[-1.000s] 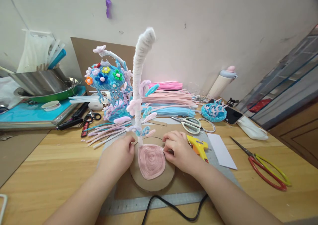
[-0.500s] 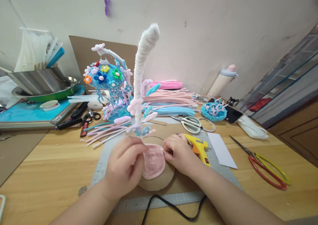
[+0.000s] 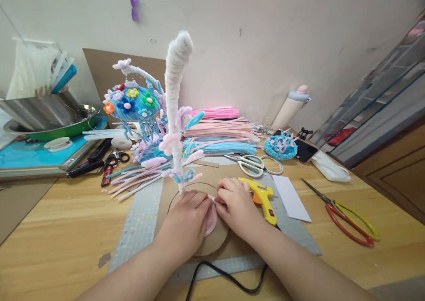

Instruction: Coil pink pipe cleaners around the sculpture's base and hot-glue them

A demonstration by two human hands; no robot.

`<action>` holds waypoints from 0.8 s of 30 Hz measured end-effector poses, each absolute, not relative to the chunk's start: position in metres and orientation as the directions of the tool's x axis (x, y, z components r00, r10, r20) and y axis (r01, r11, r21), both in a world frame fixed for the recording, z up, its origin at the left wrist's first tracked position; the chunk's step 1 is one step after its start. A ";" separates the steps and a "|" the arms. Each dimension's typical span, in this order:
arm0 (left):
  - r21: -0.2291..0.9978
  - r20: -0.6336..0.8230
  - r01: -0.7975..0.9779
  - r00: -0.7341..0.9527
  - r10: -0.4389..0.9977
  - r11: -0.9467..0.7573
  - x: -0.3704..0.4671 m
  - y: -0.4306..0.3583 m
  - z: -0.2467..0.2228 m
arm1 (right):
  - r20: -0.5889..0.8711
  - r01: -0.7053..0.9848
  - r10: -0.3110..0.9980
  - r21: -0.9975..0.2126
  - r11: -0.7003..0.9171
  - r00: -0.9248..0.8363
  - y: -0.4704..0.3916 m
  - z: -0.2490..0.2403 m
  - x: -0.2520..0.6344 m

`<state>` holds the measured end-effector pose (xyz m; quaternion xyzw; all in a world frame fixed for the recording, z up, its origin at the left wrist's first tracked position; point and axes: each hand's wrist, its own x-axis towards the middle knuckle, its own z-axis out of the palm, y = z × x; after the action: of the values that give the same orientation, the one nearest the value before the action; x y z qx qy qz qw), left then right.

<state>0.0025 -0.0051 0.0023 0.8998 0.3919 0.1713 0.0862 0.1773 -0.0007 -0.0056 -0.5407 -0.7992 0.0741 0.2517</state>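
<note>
A pink pipe-cleaner coil (image 3: 210, 225) lies on a round cardboard disc (image 3: 217, 244). My left hand (image 3: 189, 217) covers most of the coil, its fingers bent and pressed together over the upper edge; what sits beneath them is hidden. At the coil's upper right edge, my right hand (image 3: 236, 203) is closed in a pinch, its fingertips nearly meeting those of the left. Just beyond the left hand stands a white-wrapped stem (image 3: 173, 88) with pink, lilac and blue pipe-cleaner flowers. A yellow glue gun (image 3: 264, 197) lies beside my right hand.
Red-and-yellow scissors (image 3: 347, 219) and a white card (image 3: 292, 198) lie to the right. Pale-handled scissors (image 3: 251, 165), pipe-cleaner bundles (image 3: 221, 130) and a decorated blue pipe-cleaner piece (image 3: 136, 104) stand behind. A black cord (image 3: 229, 275) loops in front over the grey cutting mat (image 3: 133, 230).
My left hand has swung over the coil and now hides most of it. The right hand stays pinched at the coil's edge. The whole view has shifted slightly.
</note>
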 end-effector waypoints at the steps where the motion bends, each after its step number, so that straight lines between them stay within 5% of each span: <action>1: 0.290 0.245 0.674 0.634 0.733 -0.680 0.002 -0.006 0.002 | 0.324 0.823 0.906 -0.410 0.393 -0.272 -0.001 -0.004 0.179; 5: 0.306 0.267 0.654 0.639 0.722 -0.692 -0.001 -0.006 0.001 | 0.307 0.634 0.949 -0.721 0.280 -0.070 -0.001 0.006 0.192; 9: 0.305 0.271 0.648 0.644 0.716 -0.698 -0.002 -0.004 0.000 | 0.059 0.043 0.990 -0.998 0.054 0.126 -0.002 0.009 0.198; 13: 0.312 0.273 0.643 0.644 0.714 -0.700 -0.001 -0.003 0.001 | -0.211 -0.473 0.973 -0.851 -0.229 -0.092 -0.009 0.011 0.196; 17: 0.343 0.270 0.631 0.643 0.716 -0.696 -0.003 -0.003 0.002 | -0.238 -0.567 0.938 -0.749 -0.344 -0.254 -0.015 0.015 0.194; 24: 0.430 0.288 0.630 0.583 0.760 -0.647 -0.008 0.000 0.004 | -0.088 -0.666 0.980 -0.723 -0.186 -0.178 -0.014 0.019 0.201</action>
<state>-0.0082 -0.0003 0.0040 0.8783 0.3955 0.2280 0.1421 0.2012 -0.0141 0.0189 -0.2836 -0.2770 0.7159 0.5747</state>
